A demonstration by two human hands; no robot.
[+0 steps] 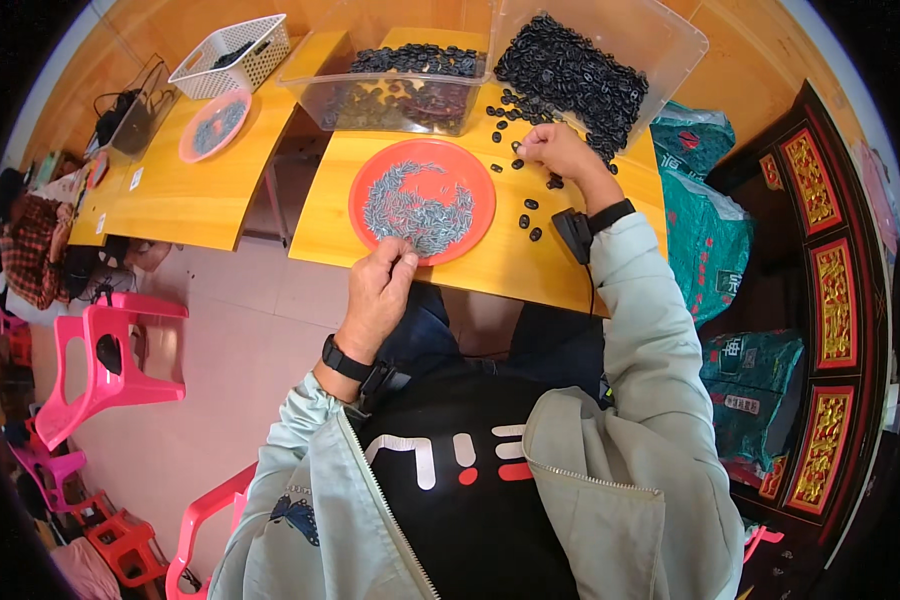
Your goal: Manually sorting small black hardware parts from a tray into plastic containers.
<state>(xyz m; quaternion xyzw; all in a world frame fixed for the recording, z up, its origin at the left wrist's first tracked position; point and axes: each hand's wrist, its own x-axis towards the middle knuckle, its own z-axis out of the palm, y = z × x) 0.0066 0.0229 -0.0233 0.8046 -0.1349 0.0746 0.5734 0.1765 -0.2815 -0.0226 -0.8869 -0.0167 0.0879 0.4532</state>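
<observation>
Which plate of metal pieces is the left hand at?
The red plate on the nearer table, with the left hand at its near rim; the pink plate sits beside the white basket.

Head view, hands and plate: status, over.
Left hand at near rim of red plate, grip hidden. Right hand at black piece, grip unclear. Grey pins on plate. Loose pieces nearby.

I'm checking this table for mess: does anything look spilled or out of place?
Yes: loose black pieces lie on the table near the right hand, outside the clear bin on the right. They look spilled because many more are heaped in that bin, though they could be set out on purpose.
</observation>
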